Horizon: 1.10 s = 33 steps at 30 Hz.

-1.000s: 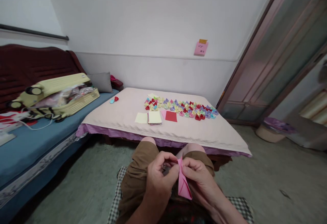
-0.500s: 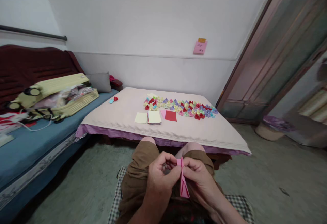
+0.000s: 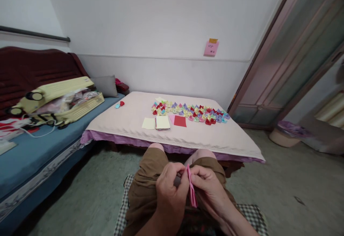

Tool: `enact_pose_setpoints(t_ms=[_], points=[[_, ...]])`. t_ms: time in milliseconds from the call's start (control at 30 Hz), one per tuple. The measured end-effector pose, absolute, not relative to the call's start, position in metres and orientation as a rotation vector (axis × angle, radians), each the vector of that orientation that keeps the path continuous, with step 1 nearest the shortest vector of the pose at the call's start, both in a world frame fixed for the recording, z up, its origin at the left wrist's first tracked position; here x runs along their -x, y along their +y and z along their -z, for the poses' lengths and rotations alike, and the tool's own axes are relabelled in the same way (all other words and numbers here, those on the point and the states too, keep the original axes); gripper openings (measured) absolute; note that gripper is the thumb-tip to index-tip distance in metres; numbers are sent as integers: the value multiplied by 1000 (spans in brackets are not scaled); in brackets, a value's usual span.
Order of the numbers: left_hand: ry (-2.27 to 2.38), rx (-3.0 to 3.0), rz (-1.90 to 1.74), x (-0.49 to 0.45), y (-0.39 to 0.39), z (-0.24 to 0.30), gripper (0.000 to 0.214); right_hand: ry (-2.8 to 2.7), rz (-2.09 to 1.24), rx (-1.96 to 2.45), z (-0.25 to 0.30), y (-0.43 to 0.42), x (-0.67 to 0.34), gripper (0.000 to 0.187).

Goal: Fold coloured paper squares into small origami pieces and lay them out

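Over my lap, both hands pinch one folded pink paper. My left hand grips its upper edge from the left with fingers curled. My right hand holds it from the right, thumb and fingers pressed on the top. The paper stands nearly edge-on, pointing down between the hands. Ahead, on the low table, lie several small folded paper pieces in many colours, a red square sheet, a stack of yellow sheets and a single yellow sheet.
A blue couch at the left carries an open yellow suitcase and a grey cushion. Two small paper pieces lie at the table's far left. A pink note hangs on the wall. A basin stands by the door at right.
The pink paper has been pressed narrower and turned edge-on between my hands. My left thumb has closed over its top edge. The hands stay over my lap.
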<state>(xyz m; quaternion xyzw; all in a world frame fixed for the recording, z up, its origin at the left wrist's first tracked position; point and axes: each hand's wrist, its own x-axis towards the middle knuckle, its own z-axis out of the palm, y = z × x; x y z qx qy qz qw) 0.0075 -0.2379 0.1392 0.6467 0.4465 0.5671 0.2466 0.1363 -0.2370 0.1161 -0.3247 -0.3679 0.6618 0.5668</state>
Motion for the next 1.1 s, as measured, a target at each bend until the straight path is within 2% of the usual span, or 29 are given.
enact_pose_setpoints(t_ms=[233, 433, 700, 1033, 1100], points=[[1187, -1419, -1370, -9, -228, -144, 6, -885, -1535, 799, -113, -237, -136, 16], [1221, -1623, -1543, -11, -234, -142, 12, -886, -1563, 781, -111, -237, -136, 15], [993, -1835, -1727, -7, -238, -146, 17, -770, -1615, 729, -116, -236, -136, 16], [994, -1171, -1434, -7, -221, -144, 4, -891, -1554, 807, -112, -233, -138, 17], [993, -1094, -1405, -7, -219, -143, 8, -919, -1539, 833, -112, -233, -139, 18]])
